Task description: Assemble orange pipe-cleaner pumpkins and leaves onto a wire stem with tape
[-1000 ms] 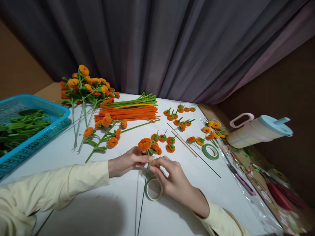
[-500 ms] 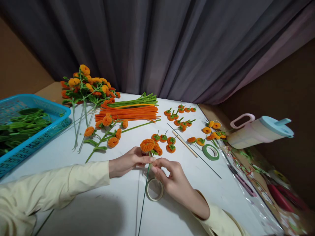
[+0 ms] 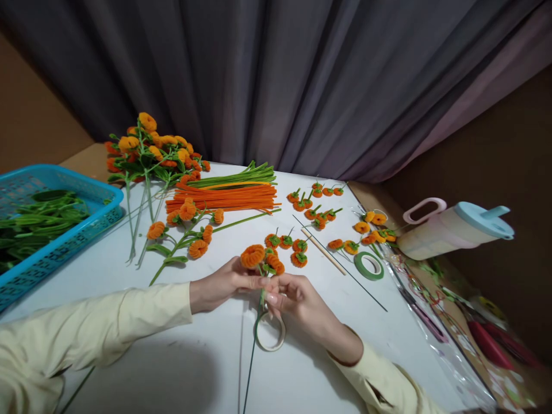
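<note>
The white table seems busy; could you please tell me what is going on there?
A person's left hand pinches a thin green stem below a fuzzy orange head, while the right hand has its fingertips close against it. A tape roll sits just below the hands. More orange heads lie beyond, and a blue basket stands at the left.

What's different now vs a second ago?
The right hand turned at the flower stem, fingertips now dipping toward the tape roll below. The orange flower head leaned right, then back left. Unchanged: left hand holding the stem, roll's place, blue basket.
</note>
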Demonstrator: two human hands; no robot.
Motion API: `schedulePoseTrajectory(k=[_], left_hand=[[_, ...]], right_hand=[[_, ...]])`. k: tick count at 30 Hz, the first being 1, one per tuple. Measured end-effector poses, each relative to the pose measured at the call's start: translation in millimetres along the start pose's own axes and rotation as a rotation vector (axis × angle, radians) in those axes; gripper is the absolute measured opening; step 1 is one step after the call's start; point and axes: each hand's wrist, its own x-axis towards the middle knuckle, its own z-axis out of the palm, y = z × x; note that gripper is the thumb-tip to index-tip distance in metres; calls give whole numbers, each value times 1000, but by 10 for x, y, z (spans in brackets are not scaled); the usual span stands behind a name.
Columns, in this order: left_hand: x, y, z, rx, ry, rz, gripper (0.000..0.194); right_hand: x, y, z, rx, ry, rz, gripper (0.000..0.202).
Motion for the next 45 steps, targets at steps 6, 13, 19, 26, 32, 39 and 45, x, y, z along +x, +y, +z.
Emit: schedulePoseTrajectory(k=[6, 13, 19, 26, 32, 39, 45], left_hand=[[-22, -19, 31, -66, -97, 2, 25], [-26, -15, 39, -138, -159, 21, 24], [-24, 43, 102, -184, -150, -79, 20], [0, 21, 74, -201, -136, -98, 23], [10, 5, 45, -238, -223, -97, 24], [-16, 68, 98, -217, -239, -111, 27], [-26, 94, 107, -217, -201, -96, 18]], right_hand=[[94, 99, 2, 185, -62, 25, 36], [119, 129, -2, 211, -121, 4, 36], [130, 159, 16, 338, -182, 44, 31], [134, 208, 25, 417, -213, 54, 28], [93, 139, 64, 266, -81, -58, 27], [104, 109, -79, 64, -188, -187, 25], [56, 68, -131, -14, -203, -224, 20]])
